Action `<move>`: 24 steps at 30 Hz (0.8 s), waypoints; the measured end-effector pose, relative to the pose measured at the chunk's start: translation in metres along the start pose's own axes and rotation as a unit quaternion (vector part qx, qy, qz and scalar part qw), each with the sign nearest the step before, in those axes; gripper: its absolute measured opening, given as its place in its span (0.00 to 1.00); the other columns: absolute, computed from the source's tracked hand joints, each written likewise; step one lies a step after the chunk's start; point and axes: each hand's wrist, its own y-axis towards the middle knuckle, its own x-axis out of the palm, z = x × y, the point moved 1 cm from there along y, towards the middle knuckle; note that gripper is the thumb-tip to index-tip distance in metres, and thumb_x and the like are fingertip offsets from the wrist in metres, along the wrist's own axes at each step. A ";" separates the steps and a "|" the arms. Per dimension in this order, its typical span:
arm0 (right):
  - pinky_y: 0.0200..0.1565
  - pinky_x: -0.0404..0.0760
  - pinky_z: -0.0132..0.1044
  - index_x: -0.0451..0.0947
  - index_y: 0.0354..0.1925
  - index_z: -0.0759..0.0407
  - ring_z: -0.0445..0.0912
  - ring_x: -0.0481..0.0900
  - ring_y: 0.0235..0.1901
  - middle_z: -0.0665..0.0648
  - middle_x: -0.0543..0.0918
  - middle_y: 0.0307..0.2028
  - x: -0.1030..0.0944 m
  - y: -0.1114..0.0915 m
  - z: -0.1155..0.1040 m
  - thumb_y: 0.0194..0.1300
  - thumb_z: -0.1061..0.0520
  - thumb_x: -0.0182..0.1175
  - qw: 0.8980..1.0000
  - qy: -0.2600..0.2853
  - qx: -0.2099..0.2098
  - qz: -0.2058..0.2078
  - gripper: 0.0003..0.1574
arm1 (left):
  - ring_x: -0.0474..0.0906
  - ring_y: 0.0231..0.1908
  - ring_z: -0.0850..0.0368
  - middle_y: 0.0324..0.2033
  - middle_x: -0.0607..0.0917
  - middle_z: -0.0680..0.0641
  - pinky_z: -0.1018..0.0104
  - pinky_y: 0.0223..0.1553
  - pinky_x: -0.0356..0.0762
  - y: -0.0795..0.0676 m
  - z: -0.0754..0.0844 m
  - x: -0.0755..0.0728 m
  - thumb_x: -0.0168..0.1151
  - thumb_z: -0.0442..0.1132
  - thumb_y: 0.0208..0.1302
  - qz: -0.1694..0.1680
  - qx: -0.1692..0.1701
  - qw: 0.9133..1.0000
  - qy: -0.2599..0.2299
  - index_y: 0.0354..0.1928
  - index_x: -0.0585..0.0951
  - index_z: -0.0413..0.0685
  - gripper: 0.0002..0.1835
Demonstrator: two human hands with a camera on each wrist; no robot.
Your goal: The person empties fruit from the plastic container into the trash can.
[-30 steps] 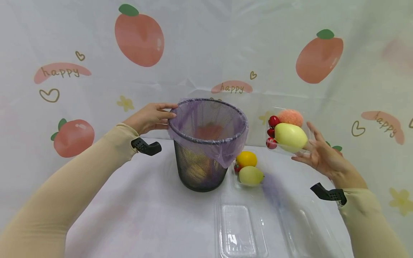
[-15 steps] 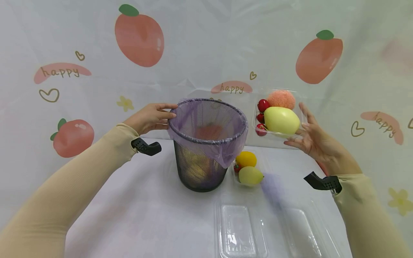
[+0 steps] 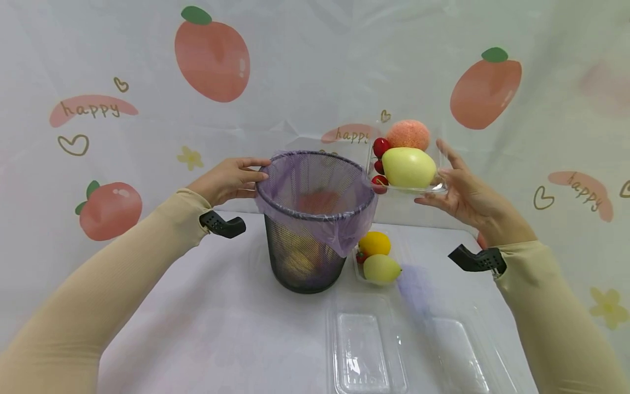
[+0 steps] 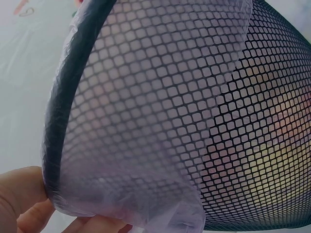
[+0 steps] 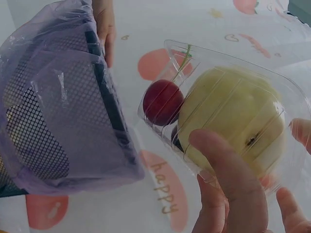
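Note:
My left hand point(image 3: 228, 179) grips the left rim of a black wire-mesh bin point(image 3: 307, 262) lined with a thin purple plastic bag point(image 3: 339, 232). Fruit shapes show dimly through the mesh. In my right hand point(image 3: 467, 191), raised off the table, is a clear plastic box point(image 3: 435, 187), pinched between thumb and fingers. It leans toward the bin, its left edge overlapping the right rim in the head view. Inside it sit a pale yellow-green pear point(image 3: 409, 168), a fuzzy orange-pink peach point(image 3: 408, 135) and several red cherries point(image 3: 381, 146).
Behind the bin's right side, another clear box holds an orange-yellow fruit point(image 3: 375, 244), a green-yellow pear point(image 3: 382, 268) and a small red fruit point(image 3: 361, 256). Two clear plastic trays point(image 3: 361, 350) lie at the front right. A printed cloth point(image 3: 295, 65) hangs behind the table.
My right hand has carried the box of fruit up and to the left, close to the bin's right rim. The left hand and the bin stay in place.

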 end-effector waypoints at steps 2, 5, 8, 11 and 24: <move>0.46 0.83 0.44 0.39 0.75 0.26 0.51 0.80 0.48 0.59 0.59 0.56 0.003 0.004 -0.001 0.75 0.63 0.45 1.000 -0.001 -0.003 0.008 0.46 | 0.66 0.65 0.45 0.71 0.59 0.41 0.72 0.46 0.79 0.000 0.000 0.000 0.54 0.37 0.72 0.000 0.001 1.000 0.001 0.74 0.61 0.54 0.30; 0.46 0.83 0.45 0.40 0.75 0.28 0.51 0.80 0.45 0.58 0.59 0.55 0.008 0.011 -0.003 0.74 0.63 0.46 1.000 -0.004 -0.007 0.019 0.46 | 0.65 0.65 0.45 0.72 0.57 0.40 0.69 0.50 0.79 -0.001 0.001 -0.001 0.54 0.37 0.72 -0.002 0.002 1.000 0.002 0.74 0.60 0.54 0.30; 0.45 0.83 0.46 0.42 0.75 0.29 0.50 0.80 0.43 0.59 0.56 0.56 0.013 0.017 -0.004 0.74 0.63 0.47 0.999 -0.018 -0.005 0.029 0.45 | 0.66 0.65 0.45 0.72 0.57 0.40 0.68 0.52 0.78 -0.001 0.001 -0.001 0.54 0.37 0.72 -0.004 0.004 1.000 0.002 0.74 0.60 0.54 0.31; 0.46 0.83 0.46 0.42 0.74 0.29 0.50 0.80 0.43 0.60 0.53 0.57 0.017 0.022 -0.005 0.74 0.62 0.48 0.999 -0.039 -0.001 0.039 0.45 | 0.67 0.64 0.46 0.71 0.58 0.40 0.69 0.49 0.79 -0.001 0.001 -0.001 0.54 0.37 0.72 -0.005 0.006 1.000 0.003 0.74 0.60 0.54 0.31; 0.45 0.84 0.45 0.53 0.71 0.26 0.52 0.82 0.47 0.58 0.39 0.70 0.023 0.036 -0.004 0.70 0.65 0.52 0.998 -0.028 0.018 0.053 0.44 | 0.67 0.64 0.45 0.71 0.59 0.40 0.71 0.47 0.79 -0.001 0.000 0.000 0.54 0.38 0.73 -0.005 0.008 1.000 0.007 0.74 0.60 0.54 0.30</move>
